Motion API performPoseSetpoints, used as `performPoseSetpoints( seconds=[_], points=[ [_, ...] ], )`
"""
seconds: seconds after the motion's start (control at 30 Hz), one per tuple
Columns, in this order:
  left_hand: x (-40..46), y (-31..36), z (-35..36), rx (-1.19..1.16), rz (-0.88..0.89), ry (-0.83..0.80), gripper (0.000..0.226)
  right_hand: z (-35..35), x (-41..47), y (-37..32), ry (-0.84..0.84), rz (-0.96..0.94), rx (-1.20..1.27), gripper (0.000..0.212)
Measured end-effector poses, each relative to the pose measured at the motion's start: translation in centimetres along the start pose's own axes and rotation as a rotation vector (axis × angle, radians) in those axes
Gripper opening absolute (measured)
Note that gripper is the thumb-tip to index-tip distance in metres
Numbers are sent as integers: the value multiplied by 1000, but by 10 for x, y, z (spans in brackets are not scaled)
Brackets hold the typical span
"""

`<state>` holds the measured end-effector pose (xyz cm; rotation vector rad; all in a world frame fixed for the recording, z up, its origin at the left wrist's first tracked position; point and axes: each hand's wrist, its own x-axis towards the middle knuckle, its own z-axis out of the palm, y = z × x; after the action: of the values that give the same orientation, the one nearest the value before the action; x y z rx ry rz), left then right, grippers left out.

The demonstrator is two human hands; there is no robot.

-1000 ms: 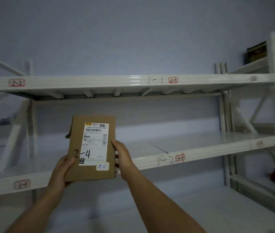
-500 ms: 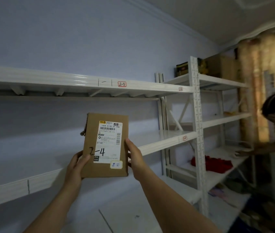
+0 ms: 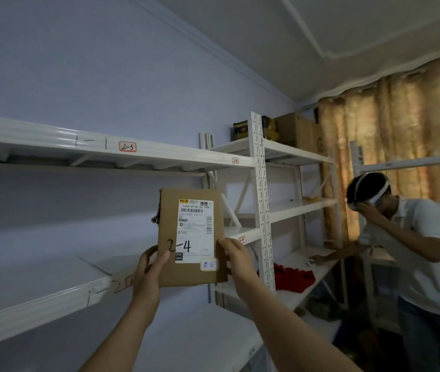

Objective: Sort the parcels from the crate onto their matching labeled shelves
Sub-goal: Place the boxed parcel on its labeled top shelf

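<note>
Parcel (image 3: 190, 237) up at chest height in front of the shelving, both hands clamped on it: left hand (image 3: 149, 267) pinching the lower left edge, right hand (image 3: 236, 257) the lower right. It stands upright, long axis vertical, label facing the holder, "2-4" inked across it. Not shelved yet. The upper shelf shows a 2-3 tag (image 3: 127, 146); a smaller tag (image 3: 235, 160) sits further right, likely the match, though it's too small to read. The shelves nearby look mostly bare, so plenty of sorting probably remains.
</note>
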<state>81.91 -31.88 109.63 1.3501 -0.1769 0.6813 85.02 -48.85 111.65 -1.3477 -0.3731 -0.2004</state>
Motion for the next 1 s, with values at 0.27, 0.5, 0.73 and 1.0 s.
performPoseSetpoints(
  seconds=[0.27,0.5,0.73,1.0],
  points=[
    [55,-23,97,29,18,-82,30,-83,71,-16,-24,-82,19,14],
    [86,-44,150,147,-7,-121,32,-132,111,-13,-17,-90,27,12],
    [122,-61,196,254,3,-151,22,-168,151,-6,31,-126,14,16],
    [190,-86,221,267,57,-172,25,-179,224,2,66,-160,-24,16]
  ],
)
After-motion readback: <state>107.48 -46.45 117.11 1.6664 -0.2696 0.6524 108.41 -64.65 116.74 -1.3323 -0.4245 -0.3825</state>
